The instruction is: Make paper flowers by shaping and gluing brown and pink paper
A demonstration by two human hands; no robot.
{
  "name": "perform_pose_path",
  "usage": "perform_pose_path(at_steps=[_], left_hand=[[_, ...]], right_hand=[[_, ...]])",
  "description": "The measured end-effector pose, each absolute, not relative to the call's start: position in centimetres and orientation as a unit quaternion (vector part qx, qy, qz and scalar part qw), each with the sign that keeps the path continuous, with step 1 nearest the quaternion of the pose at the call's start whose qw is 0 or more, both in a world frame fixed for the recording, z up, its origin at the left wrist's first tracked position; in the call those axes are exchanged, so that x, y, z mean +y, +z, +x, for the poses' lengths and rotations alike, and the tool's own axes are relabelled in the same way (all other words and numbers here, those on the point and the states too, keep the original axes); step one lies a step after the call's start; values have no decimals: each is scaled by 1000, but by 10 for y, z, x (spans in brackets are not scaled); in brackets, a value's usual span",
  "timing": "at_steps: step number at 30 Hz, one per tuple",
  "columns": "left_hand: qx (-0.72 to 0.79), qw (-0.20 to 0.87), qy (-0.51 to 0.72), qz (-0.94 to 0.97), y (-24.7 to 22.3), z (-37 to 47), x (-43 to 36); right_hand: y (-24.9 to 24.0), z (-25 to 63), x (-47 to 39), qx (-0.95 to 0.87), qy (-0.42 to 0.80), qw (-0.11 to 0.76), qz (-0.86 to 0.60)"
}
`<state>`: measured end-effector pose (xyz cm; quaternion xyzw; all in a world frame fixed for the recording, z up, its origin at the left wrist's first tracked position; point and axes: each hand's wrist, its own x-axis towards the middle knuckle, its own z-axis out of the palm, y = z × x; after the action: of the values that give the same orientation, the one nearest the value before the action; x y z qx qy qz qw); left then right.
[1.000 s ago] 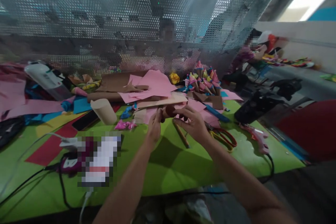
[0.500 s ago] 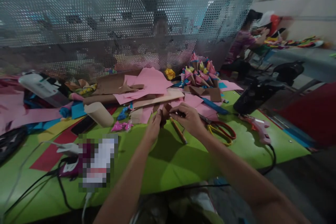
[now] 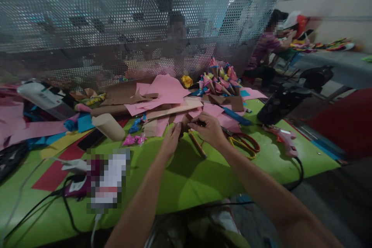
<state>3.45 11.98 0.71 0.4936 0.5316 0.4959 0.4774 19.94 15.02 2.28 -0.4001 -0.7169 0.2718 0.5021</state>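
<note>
Over the green table, my left hand (image 3: 172, 138) is closed on a small curled piece of brown paper (image 3: 186, 121). My right hand (image 3: 211, 130) pinches at the right side of the same piece, thumb and forefinger together. Just below the paper, a pencil (image 3: 197, 145) lies on the table between my hands. Scissors with red and yellow handles (image 3: 245, 144) rest beside my right wrist, blades partly hidden by the hand. Behind my hands are pink paper sheets (image 3: 167, 89) and brown scraps.
Small pink paper cones (image 3: 222, 79) are heaped at the back. A pink glue gun (image 3: 286, 140) lies at right. At left stand a cardboard tube (image 3: 109, 127), a purple corded block (image 3: 77, 186) and cables. Another person (image 3: 267, 46) sits at a far table.
My hands stay close together on the brown paper, with only a slight shift of the fingers. The whole view has moved slightly; the table things lie as before.
</note>
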Motion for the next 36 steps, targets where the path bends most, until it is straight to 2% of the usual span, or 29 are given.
perform_pose_path(at_steps=[8, 19, 36], left_hand=[[548, 514, 509, 419, 4, 31, 122], [533, 542, 509, 405, -3, 32, 126], [432, 586, 540, 423, 5, 25, 126]], right_hand=[[29, 207, 157, -657, 371, 536, -378], [20, 202, 154, -718, 318, 520, -335], [19, 204, 157, -689, 343, 539, -341]])
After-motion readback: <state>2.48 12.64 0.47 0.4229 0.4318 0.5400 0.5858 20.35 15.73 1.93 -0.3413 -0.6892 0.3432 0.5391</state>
